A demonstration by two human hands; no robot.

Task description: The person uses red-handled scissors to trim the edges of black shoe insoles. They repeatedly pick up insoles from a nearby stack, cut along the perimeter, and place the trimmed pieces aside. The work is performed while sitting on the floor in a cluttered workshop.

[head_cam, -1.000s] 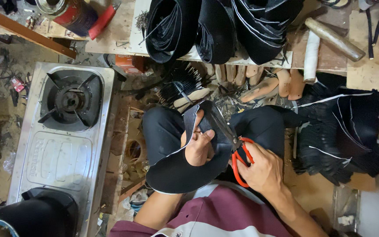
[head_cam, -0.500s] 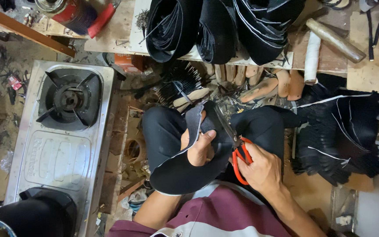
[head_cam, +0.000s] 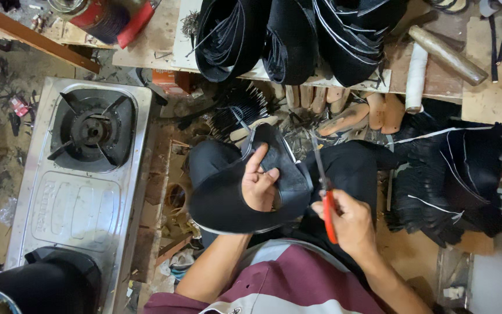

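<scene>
**Black cut piece on the lap, scissors alongside**

I see my left hand pinching a curved, matte black cut piece of leather-like sheet with a pale edge line, draped over my knees. My right hand is closed around red-handled scissors, thin metal blades pointing away, just beside the piece; whether they touch it I cannot tell. Ahead, stacked black pieces hang over a rough wooden bench, their tops cut off. A dented steel gas stove sits left. Fringed black offcuts pile right, their shapes hard to make out.
</scene>
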